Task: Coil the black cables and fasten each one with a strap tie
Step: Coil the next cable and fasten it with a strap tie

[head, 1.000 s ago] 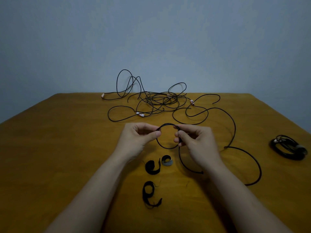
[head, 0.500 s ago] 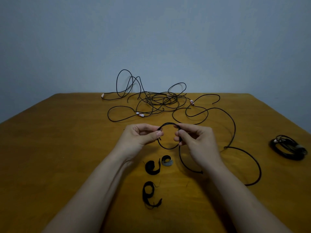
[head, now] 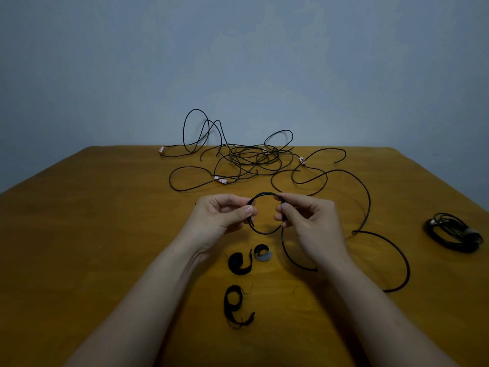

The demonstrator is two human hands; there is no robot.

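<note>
Black cable (head: 265, 232) is passing behind the right hand (head: 312, 223), so where its small loop is joining the slack on the wooden table (head: 79, 234) is hard to trace. Both hands are pinching that loop: the left hand (head: 219, 217) at its left side, the right at its right, with strap ties (head: 239, 264) lying just nearer.

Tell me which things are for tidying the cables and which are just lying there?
For the job: cable loop, pinched by left hand and right hand; three strap ties near them; tangled cables behind.
Just lying about: coiled bundle at the right, seemingly strapped already.
</note>
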